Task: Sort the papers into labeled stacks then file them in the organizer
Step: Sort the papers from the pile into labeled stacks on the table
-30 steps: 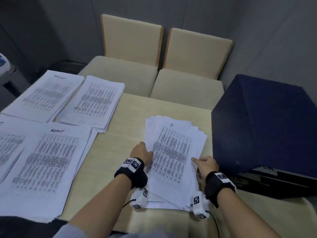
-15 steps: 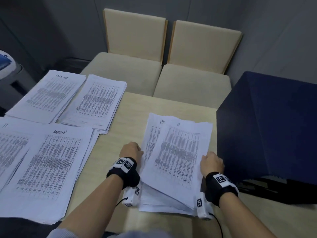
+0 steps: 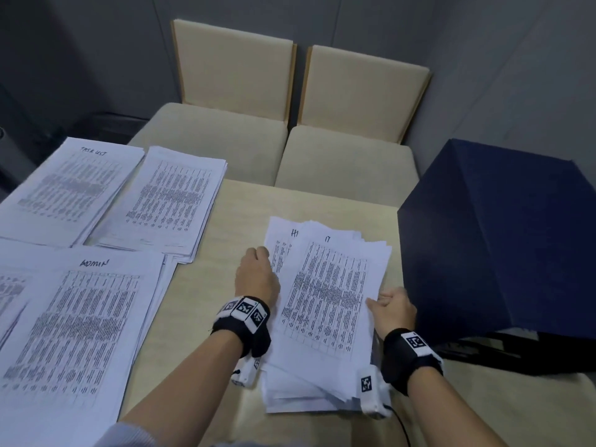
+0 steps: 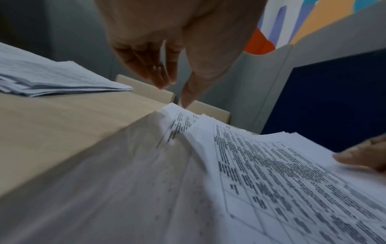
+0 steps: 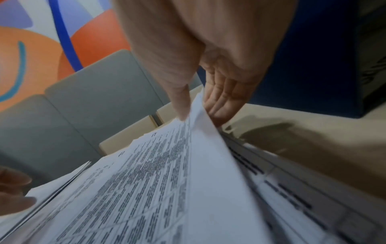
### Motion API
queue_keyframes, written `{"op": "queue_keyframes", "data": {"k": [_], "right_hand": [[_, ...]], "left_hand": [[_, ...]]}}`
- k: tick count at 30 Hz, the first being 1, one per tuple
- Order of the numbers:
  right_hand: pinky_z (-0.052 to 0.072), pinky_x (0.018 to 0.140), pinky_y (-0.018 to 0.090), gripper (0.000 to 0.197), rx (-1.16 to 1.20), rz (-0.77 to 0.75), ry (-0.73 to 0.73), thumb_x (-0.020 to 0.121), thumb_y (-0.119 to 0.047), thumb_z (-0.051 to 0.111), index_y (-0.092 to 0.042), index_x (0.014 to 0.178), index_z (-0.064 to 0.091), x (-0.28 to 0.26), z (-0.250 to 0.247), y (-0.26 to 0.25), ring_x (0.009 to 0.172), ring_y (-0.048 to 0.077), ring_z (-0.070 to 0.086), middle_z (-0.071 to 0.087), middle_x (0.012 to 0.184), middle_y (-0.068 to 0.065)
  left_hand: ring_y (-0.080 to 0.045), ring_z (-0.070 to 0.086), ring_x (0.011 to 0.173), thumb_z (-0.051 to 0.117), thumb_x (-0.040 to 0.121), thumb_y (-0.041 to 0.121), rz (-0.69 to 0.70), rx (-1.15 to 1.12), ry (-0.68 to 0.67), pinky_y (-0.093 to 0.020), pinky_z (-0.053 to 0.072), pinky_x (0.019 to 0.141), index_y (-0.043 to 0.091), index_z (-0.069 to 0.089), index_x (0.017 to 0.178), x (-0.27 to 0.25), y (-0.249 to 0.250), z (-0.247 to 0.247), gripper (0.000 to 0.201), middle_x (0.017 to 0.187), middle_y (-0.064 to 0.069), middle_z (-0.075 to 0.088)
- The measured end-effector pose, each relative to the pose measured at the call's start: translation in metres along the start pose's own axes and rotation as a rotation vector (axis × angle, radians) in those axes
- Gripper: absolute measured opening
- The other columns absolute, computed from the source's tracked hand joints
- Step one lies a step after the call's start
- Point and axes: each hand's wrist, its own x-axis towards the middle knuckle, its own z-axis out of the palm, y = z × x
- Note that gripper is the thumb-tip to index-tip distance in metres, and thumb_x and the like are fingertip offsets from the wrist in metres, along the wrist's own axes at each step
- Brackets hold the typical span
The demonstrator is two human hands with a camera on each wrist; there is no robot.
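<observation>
A loose pile of printed sheets (image 3: 325, 304) lies mid-table, and its top sheet is marked "IT". Under it a sheet (image 3: 279, 246) with another handwritten mark sticks out to the left. My right hand (image 3: 387, 303) pinches the right edge of the top sheets; the right wrist view shows that hand (image 5: 196, 115) with the thumb above and the fingers below them. My left hand (image 3: 258, 275) rests at the pile's left edge. In the left wrist view the left hand (image 4: 173, 89) touches the far corner of the lower sheet with its thumb, and its fingers curl loosely around nothing.
Sorted stacks lie on the left of the table (image 3: 206, 285): "TASK LIST" (image 3: 67, 188), an unmarked one (image 3: 171, 198), "ADMIN" (image 3: 87, 327) and one cut off at the far left (image 3: 9, 285). A dark blue box (image 3: 503, 240) stands right of the pile. Two beige chairs (image 3: 232, 75) stand behind.
The top "IT" sheets have shifted right in my right hand's pinch, uncovering the sheet beneath. My left hand has slid forward along the pile's left edge.
</observation>
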Motion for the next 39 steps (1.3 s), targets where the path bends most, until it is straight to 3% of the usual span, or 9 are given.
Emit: {"op": "queue_keyframes", "data": {"k": [6,10,13,16,21,27,31,34,39], "right_hand": [[0.031,0.049,0.024,0.031,-0.044,-0.154,-0.034,0.090,-0.008,0.059,-0.002,0.066,0.042,0.007,-0.011,0.003,0.059,0.021,0.039,0.050,0.060,0.009],[0.039,0.060,0.027,0.007,0.104,-0.026,0.100,0.085,0.001,0.059,-0.006,0.083,0.056,0.004,-0.015,0.008,0.075,0.025,0.056,0.061,0.080,0.008],[0.044,0.067,0.024,0.034,0.269,-0.003,0.096,0.082,0.006,0.059,-0.017,0.106,0.057,0.005,-0.018,0.006,0.080,0.018,0.062,0.066,0.092,0.001],[0.044,0.076,0.026,0.040,0.367,0.029,0.044,0.083,0.009,0.056,-0.018,0.111,0.060,0.007,-0.020,0.006,0.082,0.017,0.061,0.065,0.092,0.000],[0.047,0.081,0.033,0.005,0.488,0.121,-0.059,0.081,0.002,0.068,0.005,0.084,0.068,0.005,-0.009,0.016,0.086,0.027,0.063,0.068,0.083,0.011],[0.049,0.080,0.040,0.025,0.654,0.228,-0.146,0.072,-0.002,0.068,0.011,0.094,0.066,0.004,-0.007,0.020,0.082,0.032,0.065,0.070,0.088,0.020],[0.050,0.091,0.043,0.021,0.743,0.272,-0.231,0.077,0.003,0.066,0.011,0.096,0.069,0.003,-0.007,0.018,0.094,0.034,0.067,0.071,0.102,0.023],[0.043,0.105,0.042,0.024,0.748,0.269,-0.293,0.079,0.002,0.066,0.008,0.102,0.069,0.001,-0.004,0.012,0.112,0.030,0.063,0.071,0.113,0.016],[0.055,0.076,0.025,0.024,0.816,0.210,-0.238,0.085,0.003,0.068,0.003,0.109,0.064,-0.007,-0.004,-0.004,0.101,0.025,0.068,0.072,0.105,0.014]], "left_hand": [[-0.031,0.052,0.114,0.057,0.092,0.020,-0.122,-0.025,-0.258,-0.035,0.043,0.092,0.002,0.045,0.125,0.015,0.001,0.011,0.040,0.128,-0.014,0.047],[-0.027,0.057,0.094,0.076,0.082,0.028,-0.229,-0.096,-0.289,-0.030,0.044,0.073,0.006,0.049,0.109,0.015,0.000,0.019,0.044,0.109,-0.011,0.055],[-0.019,0.050,0.067,0.080,0.078,0.028,-0.270,-0.196,-0.225,-0.025,0.039,0.059,0.012,0.052,0.079,0.019,-0.005,0.017,0.032,0.075,-0.002,0.054],[-0.018,0.050,0.057,0.076,0.079,0.038,-0.198,-0.023,-0.197,-0.024,0.037,0.053,0.015,0.049,0.063,0.021,-0.008,0.000,0.039,0.061,0.001,0.051],[-0.020,0.059,0.060,0.054,0.090,0.055,0.048,0.403,-0.155,-0.025,0.047,0.057,0.016,0.067,0.079,0.027,-0.007,-0.036,0.042,0.063,0.002,0.056],[-0.019,0.053,0.056,0.038,0.100,0.046,0.178,0.417,-0.126,-0.024,0.037,0.052,0.020,0.063,0.079,0.026,-0.008,-0.042,0.042,0.059,0.005,0.048],[-0.019,0.058,0.058,0.060,0.091,0.030,0.133,0.014,-0.121,-0.026,0.040,0.052,0.017,0.063,0.071,0.020,-0.022,-0.033,0.024,0.061,0.000,0.062],[-0.018,0.056,0.060,0.083,0.072,0.027,0.029,-0.706,-0.281,-0.032,0.045,0.064,0.017,0.058,0.058,0.015,-0.036,-0.028,0.030,0.059,-0.012,0.063],[-0.014,0.028,0.055,0.090,0.061,0.036,-0.051,-0.723,-0.303,-0.028,0.027,0.054,0.015,0.035,0.058,0.011,-0.046,-0.025,0.059,0.056,0.002,0.032]]}}
